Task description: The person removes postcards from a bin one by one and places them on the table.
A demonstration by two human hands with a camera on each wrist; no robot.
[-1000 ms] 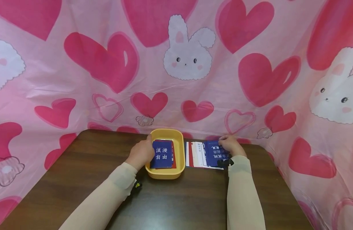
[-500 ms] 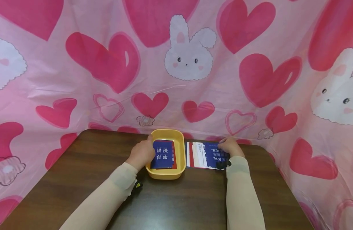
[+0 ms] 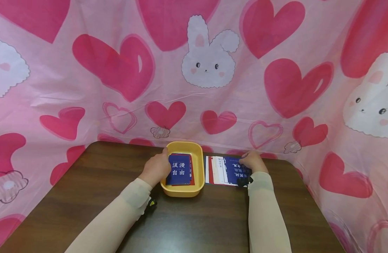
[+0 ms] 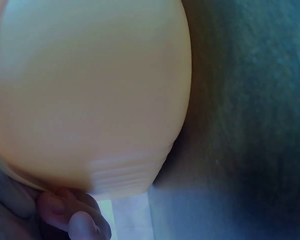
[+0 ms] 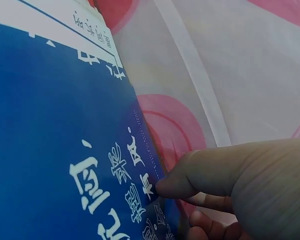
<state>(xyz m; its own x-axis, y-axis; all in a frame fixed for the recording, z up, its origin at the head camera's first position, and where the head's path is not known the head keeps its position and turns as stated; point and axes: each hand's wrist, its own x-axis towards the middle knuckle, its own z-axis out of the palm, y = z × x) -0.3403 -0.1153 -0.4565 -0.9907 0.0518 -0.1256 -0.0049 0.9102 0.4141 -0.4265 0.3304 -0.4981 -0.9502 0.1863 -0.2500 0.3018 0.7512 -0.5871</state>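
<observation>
A yellow plastic tub (image 3: pixel 181 194) stands at the back middle of the table, with my left hand (image 3: pixel 155 168) gripping its left rim. In the left wrist view the outer wall of the tub (image 4: pixel 95 100) fills much of the frame, and curled fingers (image 4: pixel 82 220) show at its edge. Inside lies a blue card (image 3: pixel 178 170) with white characters, over a red one (image 3: pixel 192 181). To the right of the tub, my right hand (image 3: pixel 255 162) pinches the edge of another blue card (image 5: pixel 55 125), thumb on top and fingers under the edge. This card overlaps several white and red cards (image 3: pixel 216 170).
The dark wooden table (image 3: pixel 194 225) runs toward me in front of the tub. A pink cloth (image 3: pixel 168 88) printed with hearts and rabbits hangs close behind the cards and along both sides.
My right hand has shifted slightly left with the blue card, which covers a bit more of the cards beside it. The left hand and tub have stayed put.
</observation>
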